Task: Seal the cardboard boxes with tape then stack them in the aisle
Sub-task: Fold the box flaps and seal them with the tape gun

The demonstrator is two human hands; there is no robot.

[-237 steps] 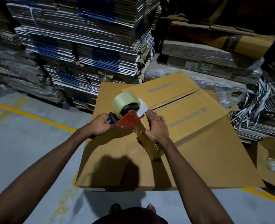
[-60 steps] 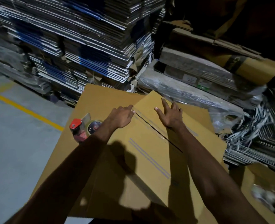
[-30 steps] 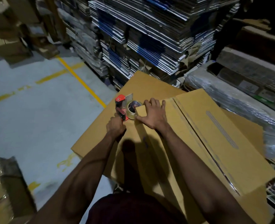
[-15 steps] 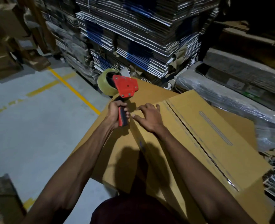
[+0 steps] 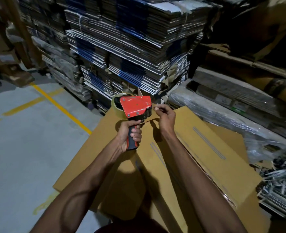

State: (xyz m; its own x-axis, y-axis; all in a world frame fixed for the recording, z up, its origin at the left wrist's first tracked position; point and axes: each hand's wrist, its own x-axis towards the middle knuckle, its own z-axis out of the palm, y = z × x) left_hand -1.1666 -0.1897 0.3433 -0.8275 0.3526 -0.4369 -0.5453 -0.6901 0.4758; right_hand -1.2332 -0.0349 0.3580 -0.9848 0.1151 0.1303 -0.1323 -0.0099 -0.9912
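Above box, left hand grips dispenser.

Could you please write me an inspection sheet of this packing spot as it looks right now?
Surface: grey concrete floor with a yellow line.
Job's things: brown cardboard box, flaps closed, centre seam showing no tape; it rests on flat cardboard sheets. Red tape dispenser with a clear tape roll, held above the box.
Clutter: loose strapping in a tangle at the right.
Hands: left hand grips the dispenser handle; right hand pinches at the dispenser's front, apparently the tape end.
Cables: nothing seen.
Surroundings: tall stacks of flattened cartons behind; plastic-wrapped bundles at the right.
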